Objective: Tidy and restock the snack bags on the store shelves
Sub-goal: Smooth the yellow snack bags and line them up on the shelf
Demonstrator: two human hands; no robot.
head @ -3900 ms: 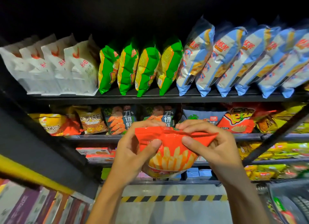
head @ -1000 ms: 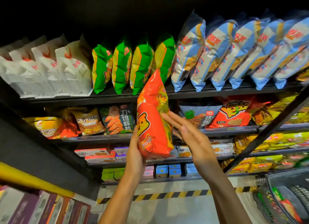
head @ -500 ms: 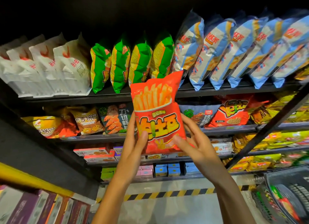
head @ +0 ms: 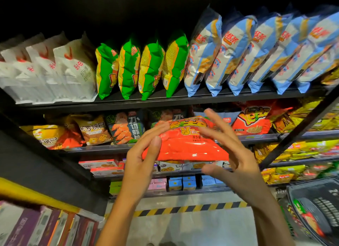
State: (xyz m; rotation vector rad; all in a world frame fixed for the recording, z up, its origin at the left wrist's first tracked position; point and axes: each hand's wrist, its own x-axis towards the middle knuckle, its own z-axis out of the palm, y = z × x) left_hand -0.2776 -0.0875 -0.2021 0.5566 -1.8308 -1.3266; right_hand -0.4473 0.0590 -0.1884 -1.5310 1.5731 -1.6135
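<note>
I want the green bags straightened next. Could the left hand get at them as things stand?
Probably not yet. The left hand is busy supporting the orange bag along with the right hand. The green bags stand at the shelf front above with nothing before them, so once freed it likely could.

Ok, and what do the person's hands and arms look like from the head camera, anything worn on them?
Both are bare: the left hand and right hand show no gloves, rings, watch or wristband, and both forearms are uncovered to the frame's bottom edge, with no sleeve in view.
</note>
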